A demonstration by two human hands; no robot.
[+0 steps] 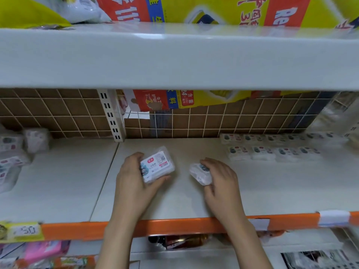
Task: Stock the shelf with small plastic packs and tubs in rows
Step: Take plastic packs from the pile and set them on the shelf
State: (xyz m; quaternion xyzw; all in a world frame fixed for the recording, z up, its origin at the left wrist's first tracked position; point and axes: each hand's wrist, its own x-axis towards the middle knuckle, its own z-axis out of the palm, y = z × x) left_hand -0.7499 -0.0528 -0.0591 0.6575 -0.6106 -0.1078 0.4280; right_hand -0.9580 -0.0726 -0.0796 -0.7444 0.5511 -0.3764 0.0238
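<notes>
Two hands reach in over the orange lip (174, 226) of the shelf (252, 187) at the middle of the frame, and each holds one clear pack. Our left hand (132, 183) curls round the left pack (157, 166), thumb under its near edge and fingers over its far left corner; the pack sits tilted, label up, and we cannot tell whether it touches the board. Our right hand (221, 179) pinches the right pack (201, 173) between fingertips and thumb, the pack turned on edge just to the left of the knuckles. The two packs are near each other but apart, with bare board between them.

At the right of the frame two rows (272, 146) of the same packs lie flat against the wire grid (194, 123) at the back; the front row ends well short of the orange lip. Their left edge stands well apart from the right pack, so open board runs from the hands back to the grid and to the right, in front of the rows. A seam (104, 179) in the board runs from the slotted post (111, 117) down to the lip, just left of our left hand. Beyond it, at the left edge of the frame, wrapped bundles (13, 152) are piled. The upper shelf (174, 59) overhangs across the whole top of the frame, and a yellow price tag (23, 231) sits on the lip at lower left.
</notes>
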